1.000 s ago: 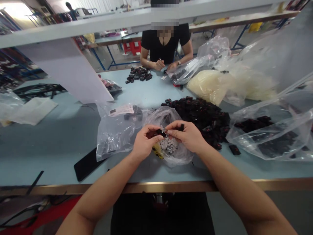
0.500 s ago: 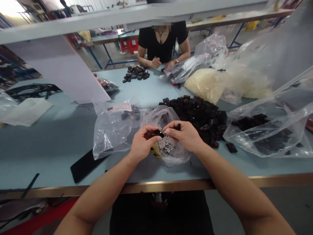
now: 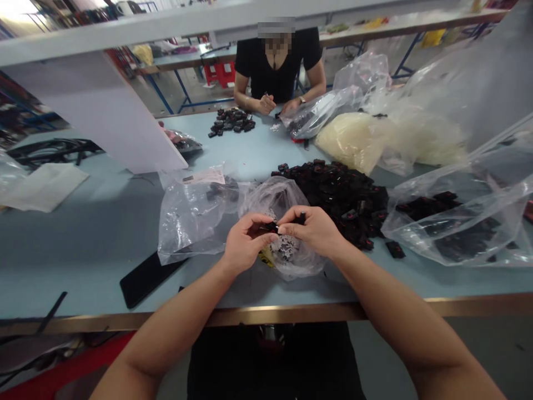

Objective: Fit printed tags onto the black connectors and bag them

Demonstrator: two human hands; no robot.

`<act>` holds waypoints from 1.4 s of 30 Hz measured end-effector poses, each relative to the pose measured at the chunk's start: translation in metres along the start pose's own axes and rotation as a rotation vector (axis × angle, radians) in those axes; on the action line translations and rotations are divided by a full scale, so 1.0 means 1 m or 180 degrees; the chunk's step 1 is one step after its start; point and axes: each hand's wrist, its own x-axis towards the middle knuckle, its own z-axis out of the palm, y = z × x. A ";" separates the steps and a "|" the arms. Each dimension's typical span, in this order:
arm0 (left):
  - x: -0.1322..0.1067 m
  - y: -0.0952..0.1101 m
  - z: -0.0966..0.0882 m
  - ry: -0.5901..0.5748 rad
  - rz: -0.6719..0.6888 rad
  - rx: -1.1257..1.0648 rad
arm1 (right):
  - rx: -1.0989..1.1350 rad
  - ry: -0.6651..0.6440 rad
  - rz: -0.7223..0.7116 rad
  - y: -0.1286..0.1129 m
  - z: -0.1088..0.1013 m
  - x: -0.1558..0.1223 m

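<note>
My left hand (image 3: 245, 241) and my right hand (image 3: 314, 229) meet above the near edge of the table, fingers pinched together on a small black plastic part (image 3: 271, 226). A second black piece (image 3: 301, 215) pokes out between the fingers of my right hand. Under both hands lies a clear bag (image 3: 283, 253) with small pale metal pieces in it. A heap of black parts (image 3: 337, 191) lies just beyond my right hand.
A flat black strip (image 3: 144, 278) and a crumpled clear bag (image 3: 191, 214) lie to the left. Large clear bags (image 3: 458, 222) with black parts and a bag of cream material (image 3: 353, 141) fill the right. Across the blue table (image 3: 83, 244) a person in black handles small parts beside another black pile (image 3: 231, 121).
Both hands stay together on the small part, with only slight finger shifts. The view has drifted a little.
</note>
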 end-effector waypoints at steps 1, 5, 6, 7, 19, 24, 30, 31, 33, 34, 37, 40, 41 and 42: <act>0.000 0.000 0.000 -0.0010 0.0018 0.0021 | -0.0003 -0.0039 0.0003 -0.001 -0.001 0.000; -0.001 -0.001 0.000 -0.0046 0.0060 0.0118 | 0.0117 -0.0210 0.0149 -0.001 -0.003 0.001; -0.002 -0.002 0.000 -0.0053 0.0060 0.0137 | 0.0148 -0.0240 0.0184 -0.001 -0.003 0.001; -0.002 -0.002 0.000 -0.0052 0.0060 0.0151 | 0.0159 -0.0255 0.0203 -0.001 -0.003 0.001; -0.002 -0.002 -0.001 -0.0068 0.0441 0.0476 | -0.0378 -0.0243 0.0035 -0.002 -0.009 0.003; -0.002 -0.004 -0.001 -0.0099 0.0727 0.0631 | -0.0466 -0.0273 0.0075 -0.004 -0.011 0.003; -0.002 -0.003 -0.002 -0.0099 0.0864 0.0819 | -0.0502 -0.0324 0.0137 -0.005 -0.012 0.003; -0.002 -0.003 -0.002 -0.0103 0.0860 0.0852 | -0.0465 -0.0337 0.0147 -0.005 -0.012 0.003; -0.003 -0.002 -0.002 -0.0126 0.0825 0.0881 | -0.0337 -0.0389 0.0188 -0.005 -0.012 0.003; -0.003 -0.002 -0.002 -0.0139 0.0800 0.0880 | -0.0258 -0.0417 0.0218 -0.005 -0.012 0.003; -0.004 -0.001 -0.002 -0.0173 0.0712 0.0840 | -0.0061 -0.0481 0.0326 -0.005 -0.010 0.003; -0.003 -0.001 -0.001 -0.0151 0.0593 0.0779 | 0.0039 -0.0490 0.0387 -0.004 -0.009 0.003; -0.003 -0.001 0.000 -0.0138 0.0537 0.0722 | 0.0074 -0.0490 0.0406 -0.004 -0.009 0.003; -0.003 -0.001 0.000 -0.0133 0.0465 0.0637 | 0.0124 -0.0486 0.0435 -0.003 -0.008 0.003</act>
